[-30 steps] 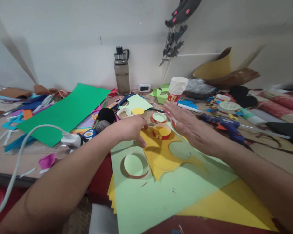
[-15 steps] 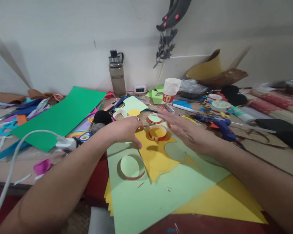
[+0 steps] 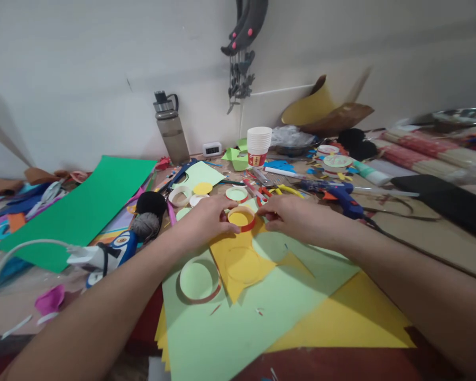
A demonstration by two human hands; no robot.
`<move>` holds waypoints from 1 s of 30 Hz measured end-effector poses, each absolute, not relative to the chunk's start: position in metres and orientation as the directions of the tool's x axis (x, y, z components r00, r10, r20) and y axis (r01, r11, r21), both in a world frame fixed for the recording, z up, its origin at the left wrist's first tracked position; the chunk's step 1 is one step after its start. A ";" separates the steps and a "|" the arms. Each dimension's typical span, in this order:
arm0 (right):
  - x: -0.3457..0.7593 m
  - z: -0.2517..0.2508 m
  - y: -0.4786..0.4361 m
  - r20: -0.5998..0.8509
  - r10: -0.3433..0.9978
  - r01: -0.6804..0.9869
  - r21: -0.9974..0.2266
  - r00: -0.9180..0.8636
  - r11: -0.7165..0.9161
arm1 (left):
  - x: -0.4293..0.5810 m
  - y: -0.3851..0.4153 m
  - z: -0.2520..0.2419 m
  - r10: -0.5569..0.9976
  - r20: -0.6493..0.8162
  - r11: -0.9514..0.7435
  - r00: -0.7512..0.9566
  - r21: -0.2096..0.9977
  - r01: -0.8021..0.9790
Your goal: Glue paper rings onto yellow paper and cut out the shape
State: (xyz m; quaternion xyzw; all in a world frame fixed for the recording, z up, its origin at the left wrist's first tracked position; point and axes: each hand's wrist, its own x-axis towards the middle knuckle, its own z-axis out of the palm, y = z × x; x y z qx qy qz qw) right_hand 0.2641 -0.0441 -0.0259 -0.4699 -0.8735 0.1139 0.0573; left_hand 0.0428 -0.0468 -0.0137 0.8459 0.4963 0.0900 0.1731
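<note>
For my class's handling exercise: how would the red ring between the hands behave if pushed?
The red ring looks thin-walled, so it is probably light and may dent if squeezed. Low on the yellow paper, it would likely slide before tipping.

Not one word or number came through clearly! The nearest thing to a label sat on the stack of white paper cups (image 3: pixel 259 142): a red band, and on it a pale panel with dark marks like lettering, but those were far too small to spell out. Over to the little white digital clock (image 3: pixel 211 149) by the wall, and its dark display had what looked like digits, yet they were too blurred to call! And the cut paper-cup ring (image 3: pixel 247 227)? It wore a red printed band, with no wording that could be made out.
</note>
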 end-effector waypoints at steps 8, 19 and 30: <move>0.262 -0.028 -0.040 0.009 0.825 0.787 -0.294 -0.565 0.543 | 0.044 -0.048 -0.010 0.888 -0.014 -0.417 0.459 0.392 0.820; 0.250 -0.036 -0.044 0.255 0.888 0.664 -0.592 -0.384 0.457 | 0.037 -0.044 -0.014 0.887 0.022 -0.426 0.462 0.430 0.796; 0.250 -0.050 -0.036 0.228 0.891 0.713 -0.537 -0.391 0.451 | 0.036 -0.043 -0.015 0.862 -0.005 -0.454 0.506 0.434 0.778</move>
